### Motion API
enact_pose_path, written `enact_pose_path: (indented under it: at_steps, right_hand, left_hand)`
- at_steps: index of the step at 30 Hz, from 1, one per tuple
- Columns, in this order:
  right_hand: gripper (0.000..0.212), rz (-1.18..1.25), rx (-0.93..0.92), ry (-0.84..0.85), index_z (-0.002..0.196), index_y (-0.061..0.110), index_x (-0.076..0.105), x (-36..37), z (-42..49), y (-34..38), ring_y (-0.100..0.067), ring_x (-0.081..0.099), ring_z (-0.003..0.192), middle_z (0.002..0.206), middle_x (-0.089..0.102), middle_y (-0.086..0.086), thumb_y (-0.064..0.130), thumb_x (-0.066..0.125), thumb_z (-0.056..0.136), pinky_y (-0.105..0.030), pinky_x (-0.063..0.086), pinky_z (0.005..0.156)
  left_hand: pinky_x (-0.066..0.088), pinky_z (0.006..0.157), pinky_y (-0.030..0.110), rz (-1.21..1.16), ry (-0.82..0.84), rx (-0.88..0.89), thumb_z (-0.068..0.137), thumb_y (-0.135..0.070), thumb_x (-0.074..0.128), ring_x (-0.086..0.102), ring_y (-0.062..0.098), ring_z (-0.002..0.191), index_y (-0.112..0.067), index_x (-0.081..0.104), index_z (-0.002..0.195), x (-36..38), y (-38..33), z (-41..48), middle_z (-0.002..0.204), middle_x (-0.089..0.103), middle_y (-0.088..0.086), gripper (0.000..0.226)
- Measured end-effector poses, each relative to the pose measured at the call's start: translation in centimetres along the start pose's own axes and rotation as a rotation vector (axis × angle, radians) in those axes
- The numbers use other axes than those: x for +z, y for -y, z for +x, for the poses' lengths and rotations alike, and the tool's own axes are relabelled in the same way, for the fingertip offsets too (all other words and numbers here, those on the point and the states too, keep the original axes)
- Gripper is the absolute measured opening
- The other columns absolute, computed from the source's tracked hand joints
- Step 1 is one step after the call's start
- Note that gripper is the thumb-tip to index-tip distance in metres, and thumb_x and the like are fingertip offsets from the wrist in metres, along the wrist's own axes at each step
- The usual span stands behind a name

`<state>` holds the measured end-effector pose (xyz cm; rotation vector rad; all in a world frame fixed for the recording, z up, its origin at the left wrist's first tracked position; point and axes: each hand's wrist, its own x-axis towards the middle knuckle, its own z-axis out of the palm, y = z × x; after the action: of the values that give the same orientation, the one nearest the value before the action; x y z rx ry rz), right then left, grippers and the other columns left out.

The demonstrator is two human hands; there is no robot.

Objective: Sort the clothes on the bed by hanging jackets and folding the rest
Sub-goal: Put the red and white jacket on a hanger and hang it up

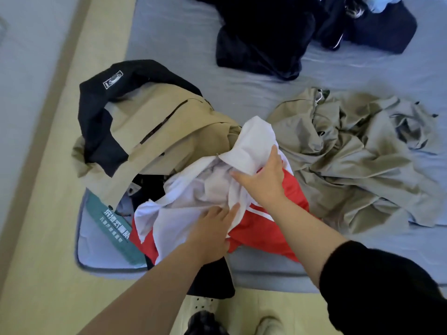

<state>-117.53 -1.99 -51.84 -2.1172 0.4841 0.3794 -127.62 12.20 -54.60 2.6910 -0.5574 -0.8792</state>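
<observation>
A person stands at the edge of a bed (169,35) covered by a blue-grey sheet and reaches both arms down over it. A red and white jacket (266,228) lies crumpled at the near edge of the bed, its white lining turned upward. The left hand (212,228) rests on the lining with its fingers straight and close together. The right hand (263,180) lies further in on a white fold of the same jacket, fingers spread, thumb well apart from the forefinger. Neither hand is curled around the cloth.

Just left of this jacket, and partly under it, lies a beige and black jacket (157,126). To the right spreads a rumpled olive-grey garment (350,160). A heap of dark clothes (261,39) sits at the far side of the bed, well apart from the hands.
</observation>
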Motion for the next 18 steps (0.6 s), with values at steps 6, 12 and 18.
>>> enact_pose_path:
  at_steps: [6, 12, 18]
  right_hand:
    - [0.044, -0.378, -0.159, -0.095, 0.123, 0.023, 0.056, -1.0, 1.3, -1.6, -0.03, 0.057, 0.098, 0.108, 0.061, -0.006, 0.009, 0.046, 0.083, -0.03, 0.039, 0.073]
    - [0.022, -1.174, -0.273, 0.434, 0.107, 0.015, 0.058, -6.3, -2.9, -7.2, -0.031, 0.058, 0.103, 0.111, 0.053, -0.007, 0.015, 0.047, 0.088, -0.036, 0.044, 0.078]
    - [0.123, -1.124, -0.468, 0.426, 0.151, 0.03, -0.013, -7.9, -4.1, -8.7, -0.032, -0.009, 0.147, 0.159, -0.015, -0.01, 0.069, 0.067, 0.066, -0.058, 0.005, 0.113]
  left_hand:
    - [0.049, 0.078, 0.035, 0.234, -0.381, 0.021, 0.061, -0.019, 0.079, 0.059, 0.028, 0.092, -0.01, 0.056, 0.128, -2.6, -0.2, 0.2, 0.108, 0.059, 0.011, 0.071]
    - [0.032, 0.103, 0.06, 0.206, -0.5, -0.066, 0.057, -0.04, 0.083, 0.031, 0.036, 0.137, -0.022, 0.032, 0.144, -2.4, -0.5, 0.4, 0.146, 0.039, 0.016, 0.102]
    - [-0.003, 0.111, 0.062, 0.105, 0.011, -0.187, 0.06, -0.085, 0.052, -0.025, 0.025, 0.143, -0.032, -0.036, 0.14, -0.1, -0.2, 3.6, 0.154, -0.03, 0.0, 0.131]
